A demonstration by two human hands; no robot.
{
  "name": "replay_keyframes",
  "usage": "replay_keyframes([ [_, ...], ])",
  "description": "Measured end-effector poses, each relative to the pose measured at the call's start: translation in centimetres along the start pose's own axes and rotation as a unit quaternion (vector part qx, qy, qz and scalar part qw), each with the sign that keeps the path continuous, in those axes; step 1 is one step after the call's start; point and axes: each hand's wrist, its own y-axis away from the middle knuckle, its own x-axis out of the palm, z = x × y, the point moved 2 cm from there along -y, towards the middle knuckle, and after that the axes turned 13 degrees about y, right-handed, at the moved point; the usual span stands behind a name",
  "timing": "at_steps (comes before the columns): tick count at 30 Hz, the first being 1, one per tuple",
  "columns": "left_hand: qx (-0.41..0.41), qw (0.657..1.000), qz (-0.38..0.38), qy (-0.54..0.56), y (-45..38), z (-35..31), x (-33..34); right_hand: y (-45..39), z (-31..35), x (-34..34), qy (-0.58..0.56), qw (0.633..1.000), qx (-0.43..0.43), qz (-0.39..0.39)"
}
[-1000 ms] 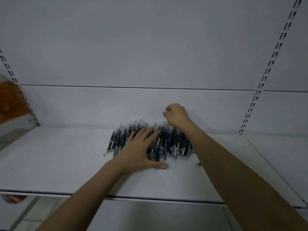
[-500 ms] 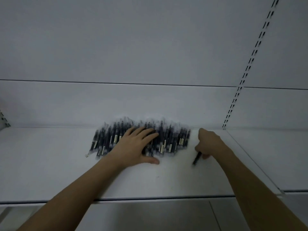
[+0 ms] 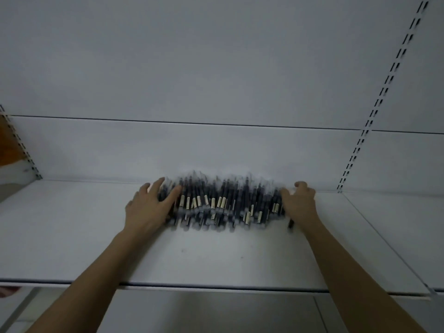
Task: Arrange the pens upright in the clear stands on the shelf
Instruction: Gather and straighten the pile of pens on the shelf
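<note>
1. A pile of dark pens point(image 3: 221, 204) lies flat on the white shelf point(image 3: 72, 236).
2. The left hand point(image 3: 150, 207) rests open on its left end.
3. The right hand point(image 3: 299, 204), fingers curled, touches its right end.

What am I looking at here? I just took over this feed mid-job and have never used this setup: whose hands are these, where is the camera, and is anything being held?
There is no machine here. A person works with two bare hands, and the single picture comes from a wide-angle camera worn on their head, looking forward and down. That is why both forearms reach in from the bottom.

The pale surface is a white shelf against a white back panel with slotted uprights. On it lies a pile of dark pens, lying down, not upright.

The left hand rests on the pile's left end with fingers spread. The right hand is at the right end with fingers bent against the pens; one pen pokes out beneath it, but blur hides whether it is gripped. No clear stands can be made out.
</note>
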Motion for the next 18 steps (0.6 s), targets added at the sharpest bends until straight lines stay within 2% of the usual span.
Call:
replay_keyframes([
  [2, 0.004, 0.999, 0.043, -0.012, 0.0, 0.0, 0.6, 0.5, 0.5, 1.1, -0.044, 0.999, 0.005, 0.025],
  [4, 0.019, 0.997, 0.069, 0.025, 0.3, -1.4, 1.3, 1.3, 1.6, 2.0, -0.084, 0.995, -0.006, 0.045],
  [7, 0.03, 0.994, 0.108, 0.016, 0.7, -4.3, 2.6, 1.5, 2.8, 2.9, -0.096, 0.994, -0.021, 0.041],
  [10, 0.033, 0.991, 0.125, -0.034, 0.6, -5.9, 3.7, 1.3, 3.4, 3.6, -0.074, 0.995, -0.045, 0.043],
  [13, 0.033, 0.991, 0.128, -0.036, 0.3, -5.5, 3.8, 0.6, 2.9, 4.2, -0.04, 0.996, -0.044, 0.07],
  [18, 0.099, 0.985, 0.138, -0.034, 1.1, -4.6, 3.5, 1.3, 2.4, 4.1, -0.022, 0.992, -0.098, 0.075],
])
